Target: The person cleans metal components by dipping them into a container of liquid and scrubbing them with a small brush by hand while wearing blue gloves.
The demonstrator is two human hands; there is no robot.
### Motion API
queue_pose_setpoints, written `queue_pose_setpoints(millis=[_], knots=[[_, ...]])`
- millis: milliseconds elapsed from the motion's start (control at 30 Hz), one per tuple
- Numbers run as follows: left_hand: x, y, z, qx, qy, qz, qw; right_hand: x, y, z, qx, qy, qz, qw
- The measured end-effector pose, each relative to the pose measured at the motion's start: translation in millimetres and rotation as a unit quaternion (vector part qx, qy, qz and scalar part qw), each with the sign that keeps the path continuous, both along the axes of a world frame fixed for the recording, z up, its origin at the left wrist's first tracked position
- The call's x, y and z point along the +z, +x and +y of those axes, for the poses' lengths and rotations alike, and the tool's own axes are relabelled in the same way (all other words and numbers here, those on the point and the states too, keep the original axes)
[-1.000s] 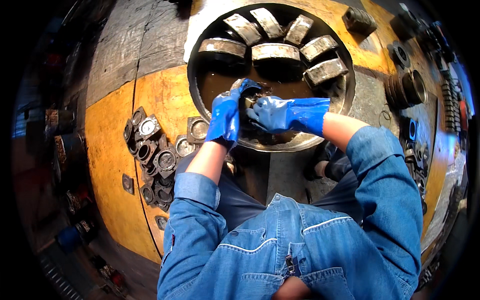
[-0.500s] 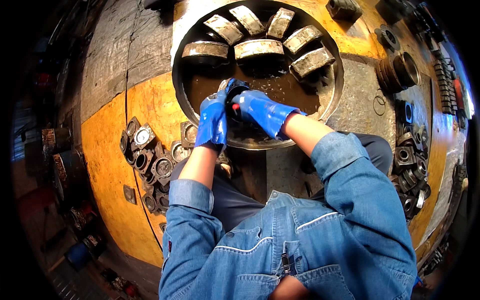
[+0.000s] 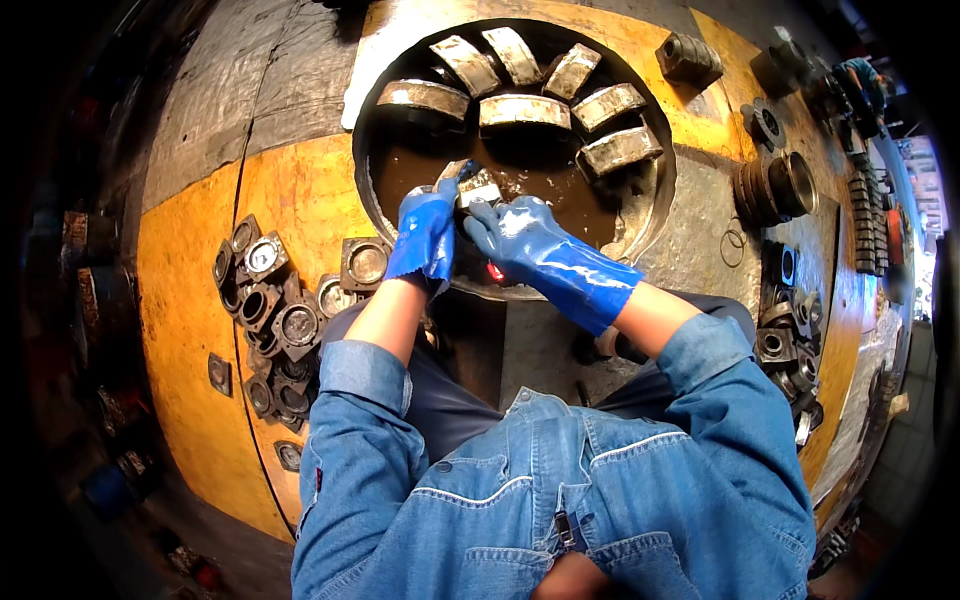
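Small grey metal block (image 3: 470, 184): over brown oily liquid in round basin (image 3: 640, 215), near front rim. Left hand (image 3: 425, 232) and right hand (image 3: 520, 240), blue gloves, both closed on block. Step, judged: rinsing part. Next calls for firm slippery-proof hold. Curved metal segments (image 3: 524, 110) rest at basin's far side; square bearing housings (image 3: 280, 320) on yellow surface (image 3: 185, 330), left.

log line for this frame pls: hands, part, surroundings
left hand: gripping metal block | right hand: on same block | where: over round basin of brown liquid | nearby: curved blocks on far rim, square housings at left
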State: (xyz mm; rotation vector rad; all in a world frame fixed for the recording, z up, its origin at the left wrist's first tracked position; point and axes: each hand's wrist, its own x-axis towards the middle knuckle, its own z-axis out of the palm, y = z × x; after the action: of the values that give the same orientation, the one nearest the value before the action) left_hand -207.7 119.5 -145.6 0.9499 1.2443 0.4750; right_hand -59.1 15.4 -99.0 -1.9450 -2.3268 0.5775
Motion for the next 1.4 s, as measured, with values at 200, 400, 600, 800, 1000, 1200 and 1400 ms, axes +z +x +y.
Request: queue_pose_setpoints(millis=[200, 400, 600, 800, 1000, 1200, 1400], knots=[[-13, 11, 2, 0.01, -0.031, -0.041, 0.999, -53, 18, 25, -0.079, -0.027, -0.051, 0.995], [-8, 6, 4, -0.025, -0.015, 0.002, 1.0, -54, 34, 48, -0.119, -0.131, -0.03, 0.984], [-19, 1, -1, -0.066, 0.049, 0.036, 0.996, -36, 63, 39, -0.316, -0.266, 0.314, 0.855], [8, -2, -13, -0.054, 0.016, -0.001, 0.998, 2, 59, 7, -0.407, -0.138, 0.65, 0.627], [-2, 3, -10, -0.053, -0.016, -0.102, 0.993, -14, 57, 28, -0.301, -0.257, 0.583, 0.709], [-17, 0, -2, -0.126, 0.05, -0.062, 0.989, -22, 19, 42, -0.213, -0.226, 0.041, 0.95], [-6, 0, -9, -0.096, -0.013, -0.101, 0.99, -59, 37, 25, -0.114, -0.096, -0.083, 0.985]])
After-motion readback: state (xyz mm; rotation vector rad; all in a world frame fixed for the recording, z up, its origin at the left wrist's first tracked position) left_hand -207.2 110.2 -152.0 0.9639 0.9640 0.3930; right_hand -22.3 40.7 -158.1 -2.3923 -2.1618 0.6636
